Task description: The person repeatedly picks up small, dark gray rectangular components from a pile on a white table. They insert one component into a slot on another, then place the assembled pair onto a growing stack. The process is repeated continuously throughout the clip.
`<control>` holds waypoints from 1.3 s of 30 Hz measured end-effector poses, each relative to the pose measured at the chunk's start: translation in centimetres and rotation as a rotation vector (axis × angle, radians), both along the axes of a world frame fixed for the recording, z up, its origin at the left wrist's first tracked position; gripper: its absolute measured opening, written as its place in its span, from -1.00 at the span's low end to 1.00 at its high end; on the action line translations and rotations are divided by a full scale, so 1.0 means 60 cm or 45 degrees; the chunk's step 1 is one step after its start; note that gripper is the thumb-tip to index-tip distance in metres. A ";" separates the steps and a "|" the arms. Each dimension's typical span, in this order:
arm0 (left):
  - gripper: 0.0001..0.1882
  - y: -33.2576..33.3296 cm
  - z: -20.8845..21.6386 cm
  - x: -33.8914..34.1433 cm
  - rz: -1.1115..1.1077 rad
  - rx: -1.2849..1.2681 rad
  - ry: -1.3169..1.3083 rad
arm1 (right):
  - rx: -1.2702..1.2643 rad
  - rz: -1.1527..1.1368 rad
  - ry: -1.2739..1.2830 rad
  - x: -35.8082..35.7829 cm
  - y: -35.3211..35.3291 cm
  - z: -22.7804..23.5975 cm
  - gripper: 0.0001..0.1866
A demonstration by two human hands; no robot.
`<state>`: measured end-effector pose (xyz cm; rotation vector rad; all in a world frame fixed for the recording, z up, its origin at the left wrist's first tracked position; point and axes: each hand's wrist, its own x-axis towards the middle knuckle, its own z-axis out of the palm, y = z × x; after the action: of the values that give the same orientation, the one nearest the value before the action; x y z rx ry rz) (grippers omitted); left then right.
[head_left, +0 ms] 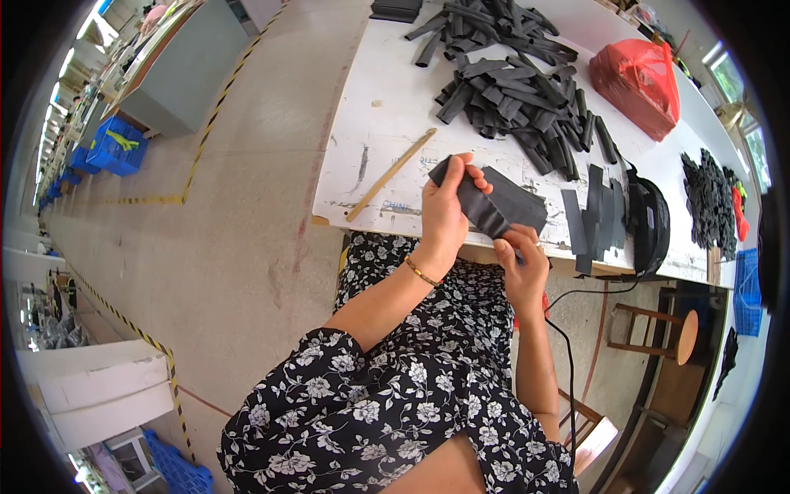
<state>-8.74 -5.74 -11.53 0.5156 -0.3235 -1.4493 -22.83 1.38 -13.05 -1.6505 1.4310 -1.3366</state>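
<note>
My left hand [446, 206] is closed around the upper end of a black fabric strip [480, 207], its thumb lying along the strip. Lower down, my right hand [525, 262] pinches the other end between thumb and fingers. The strip slants between both hands above the table's near edge. A small dark bit shows among the right fingers, too small to make out. Just behind the strip lies a flat black fabric stack [520, 198]. Left of my hands, a thin wooden stick [391, 174] rests on the white table [350, 140].
A large heap of black fabric tubes [527, 95] covers the table's far middle. Right of my hands lie flat black strips [594, 216] and a rounded black bag [650, 222]. A red plastic bag [638, 82] sits farther back. A wooden stool [685, 336] stands at right.
</note>
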 end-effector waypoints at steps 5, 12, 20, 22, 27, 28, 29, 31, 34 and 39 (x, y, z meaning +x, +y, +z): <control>-0.70 -0.011 0.011 0.024 0.074 -0.013 0.108 | -0.038 -0.191 -0.377 0.029 -0.020 -0.004 -0.88; -0.73 -0.019 0.008 0.044 0.108 -0.253 0.037 | 0.248 -0.378 -0.817 -0.022 -0.022 0.027 -0.70; -0.70 -0.068 0.011 0.112 0.286 -0.393 0.117 | 0.177 -0.364 -0.546 -0.090 -0.039 -0.029 -0.87; -0.70 -0.067 0.014 0.098 0.296 -0.275 0.107 | 0.255 -0.168 -0.412 -0.028 -0.026 0.032 -0.81; -0.72 -0.051 0.016 0.063 0.237 -0.205 0.122 | 0.501 0.148 -0.700 0.042 -0.066 0.047 -0.69; -0.73 -0.053 0.011 0.059 0.203 -0.204 0.134 | 0.557 0.184 -0.723 0.041 -0.078 0.027 -0.72; -0.73 -0.051 0.007 0.062 0.186 -0.201 0.140 | 0.622 0.235 -0.748 0.047 -0.084 0.022 -0.75; -0.76 -0.048 -0.004 0.061 0.180 -0.097 0.121 | 0.359 0.012 -0.107 0.044 -0.071 0.019 -0.82; -0.78 -0.074 0.002 0.138 0.439 -0.390 0.099 | 0.299 -0.267 0.290 -0.014 -0.044 -0.021 -0.88; -0.80 -0.070 0.044 0.127 0.299 -0.210 0.334 | 0.271 -0.108 -0.209 -0.019 -0.028 0.035 -0.87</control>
<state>-1.11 -9.95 -8.91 0.2175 -0.1647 -1.2319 -23.94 -0.27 -10.93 -1.3261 1.5018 -1.2842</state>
